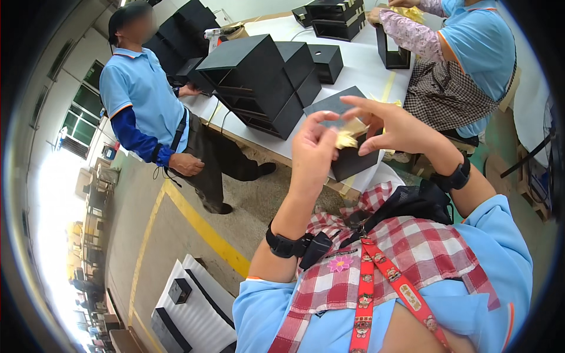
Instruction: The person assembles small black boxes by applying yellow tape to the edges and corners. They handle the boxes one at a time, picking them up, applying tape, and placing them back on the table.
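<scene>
A crumpled yellow piece (346, 140) is held up in front of the chest, between the two hands. The left hand (311, 147) has its grip closed, thumb and fingertips pinching the piece; the right hand's (399, 125) grip is spread, thumb well apart from curved fingers, and whether it touches the piece I cannot tell. Behind them a black box (353, 163) rests on the white-covered surface (366, 67), near stacked black boxes (250, 76).

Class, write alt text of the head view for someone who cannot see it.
A person's left hand pinches crumpled yellow material beside their open right hand. Beyond, black boxes stand stacked on a white-topped table, with two coworkers nearby.
</scene>
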